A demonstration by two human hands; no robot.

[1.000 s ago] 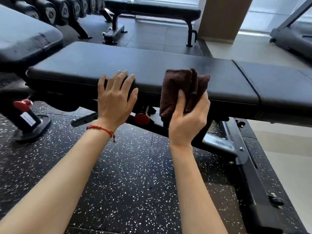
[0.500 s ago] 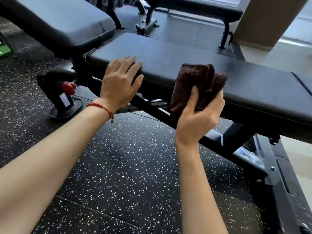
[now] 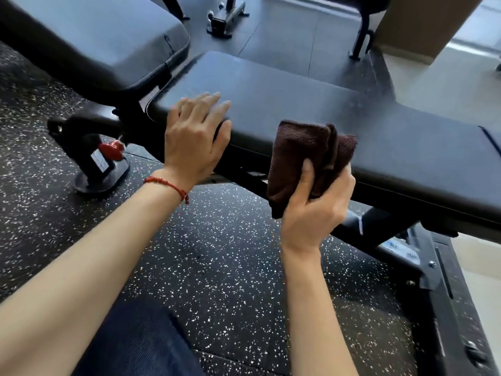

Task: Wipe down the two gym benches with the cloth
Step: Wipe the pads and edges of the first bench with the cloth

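Note:
A long black padded gym bench [image 3: 284, 93] crosses the view from centre left to the right edge. My left hand [image 3: 193, 137], with a red bracelet on the wrist, rests with straight fingers on the near edge of its pad, close to the left end. My right hand [image 3: 315, 204] grips a folded dark brown cloth [image 3: 301, 156] against the pad's front side, thumb pressed on the cloth. A second black bench pad [image 3: 89, 39] lies at the upper left, just beyond the first bench's end.
Black speckled rubber flooring [image 3: 217, 253] lies under my arms. A bench foot with a red knob [image 3: 111, 150] stands at the left. The bench's metal frame [image 3: 433, 280] runs down the right. A third bench's legs [image 3: 225, 20] stand behind, by a beige pillar [image 3: 423, 25].
The view has swung left and closer, so the bench's left end and the second pad show more. Both hands keep their places on the bench edge, the cloth still held.

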